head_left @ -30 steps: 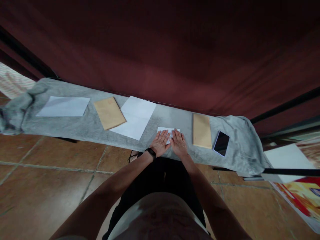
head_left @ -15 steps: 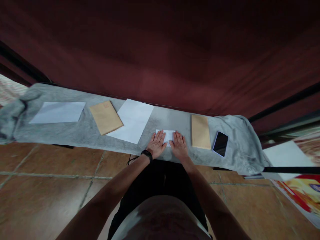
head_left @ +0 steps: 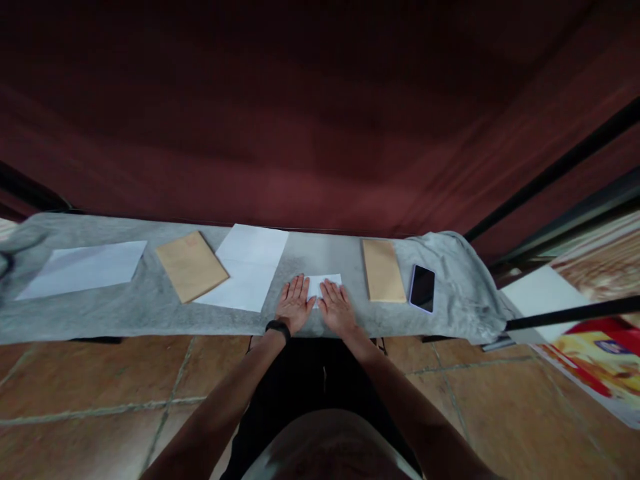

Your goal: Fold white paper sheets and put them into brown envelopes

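A small folded piece of white paper (head_left: 314, 288) lies flat on the grey cloth in front of me. My left hand (head_left: 294, 308) rests palm down at its left end, fingers stretched out. Over its right part lies my right hand (head_left: 338, 309), also flat with the fingers extended. Parts of the paper are hidden beneath the hands. Left of my left hand is a large white sheet (head_left: 253, 260) with a crease across it. A brown envelope or pad (head_left: 193, 267) overlaps that sheet's left side.
The grey cloth (head_left: 320, 253) covers a long, narrow bench. A second brown envelope or pad (head_left: 384, 270) and a phone (head_left: 423, 289) lie to the right. Another white sheet (head_left: 85, 267) is at the far left. A dark red curtain (head_left: 310, 167) hangs behind.
The camera view has turned, so the bench appears shifted left and lower. Both hands have slid slightly left relative to the small paper, whose top right corner now shows above my right hand.
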A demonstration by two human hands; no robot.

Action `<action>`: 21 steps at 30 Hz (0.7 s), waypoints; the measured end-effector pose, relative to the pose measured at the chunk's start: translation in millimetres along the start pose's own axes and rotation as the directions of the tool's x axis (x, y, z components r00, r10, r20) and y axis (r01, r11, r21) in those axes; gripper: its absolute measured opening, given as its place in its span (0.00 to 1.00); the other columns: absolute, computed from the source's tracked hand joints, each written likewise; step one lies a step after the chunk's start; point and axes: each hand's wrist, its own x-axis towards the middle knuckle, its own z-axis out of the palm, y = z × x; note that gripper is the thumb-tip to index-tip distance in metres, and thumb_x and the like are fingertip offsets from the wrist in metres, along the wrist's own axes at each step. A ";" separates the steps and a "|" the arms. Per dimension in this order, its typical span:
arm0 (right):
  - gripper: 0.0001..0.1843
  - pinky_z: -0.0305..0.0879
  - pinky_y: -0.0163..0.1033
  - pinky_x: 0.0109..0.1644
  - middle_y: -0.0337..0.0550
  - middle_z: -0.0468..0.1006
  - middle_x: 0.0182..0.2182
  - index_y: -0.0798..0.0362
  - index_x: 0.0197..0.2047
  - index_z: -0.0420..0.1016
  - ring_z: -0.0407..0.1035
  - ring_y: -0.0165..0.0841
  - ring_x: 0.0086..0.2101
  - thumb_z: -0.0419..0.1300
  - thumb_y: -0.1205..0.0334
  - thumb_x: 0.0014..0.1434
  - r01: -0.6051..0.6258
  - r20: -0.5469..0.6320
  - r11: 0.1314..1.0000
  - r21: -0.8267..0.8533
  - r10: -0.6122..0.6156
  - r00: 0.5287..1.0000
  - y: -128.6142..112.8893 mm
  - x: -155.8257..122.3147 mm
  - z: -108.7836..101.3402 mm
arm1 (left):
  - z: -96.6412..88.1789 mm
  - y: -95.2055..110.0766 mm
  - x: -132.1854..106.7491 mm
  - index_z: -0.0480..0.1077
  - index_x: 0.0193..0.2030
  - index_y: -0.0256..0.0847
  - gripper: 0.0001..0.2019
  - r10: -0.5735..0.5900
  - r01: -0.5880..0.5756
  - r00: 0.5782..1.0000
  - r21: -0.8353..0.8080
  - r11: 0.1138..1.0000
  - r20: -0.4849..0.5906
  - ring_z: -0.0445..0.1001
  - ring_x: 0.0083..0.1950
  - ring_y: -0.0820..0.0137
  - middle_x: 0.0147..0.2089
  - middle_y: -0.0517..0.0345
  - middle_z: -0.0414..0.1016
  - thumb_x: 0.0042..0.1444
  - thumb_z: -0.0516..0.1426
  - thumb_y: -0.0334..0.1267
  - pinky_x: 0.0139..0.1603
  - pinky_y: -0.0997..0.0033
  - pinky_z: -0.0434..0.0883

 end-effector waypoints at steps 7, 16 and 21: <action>0.31 0.49 0.54 0.71 0.55 0.58 0.70 0.60 0.72 0.54 0.54 0.43 0.68 0.47 0.54 0.72 -0.071 -0.039 0.997 -0.038 0.069 0.997 9.6 -10.0 -2.4 | -2.3 -5.2 -1.3 0.50 0.74 0.33 0.33 -0.019 0.019 1.000 0.001 1.000 0.007 0.47 0.77 0.58 0.75 0.42 0.51 0.69 0.40 0.51 0.74 0.50 0.49; 0.31 0.47 0.55 0.72 0.56 0.58 0.70 0.61 0.72 0.54 0.55 0.45 0.68 0.48 0.56 0.71 -0.178 -0.038 0.983 -0.046 0.176 0.984 16.5 -18.7 -15.2 | -4.0 -6.9 -25.1 0.47 0.75 0.33 0.31 -0.093 0.091 0.984 -0.017 0.996 -0.152 0.49 0.76 0.55 0.76 0.43 0.51 0.69 0.40 0.45 0.74 0.46 0.49; 0.28 0.48 0.53 0.72 0.50 0.59 0.69 0.55 0.72 0.56 0.55 0.39 0.68 0.44 0.59 0.72 -0.048 -0.030 0.999 0.023 0.049 0.998 -3.1 -25.2 -12.9 | -5.1 25.5 -41.1 0.52 0.74 0.41 0.28 0.159 -0.160 0.986 -0.031 0.987 -0.052 0.49 0.76 0.61 0.75 0.52 0.54 0.70 0.41 0.43 0.74 0.51 0.53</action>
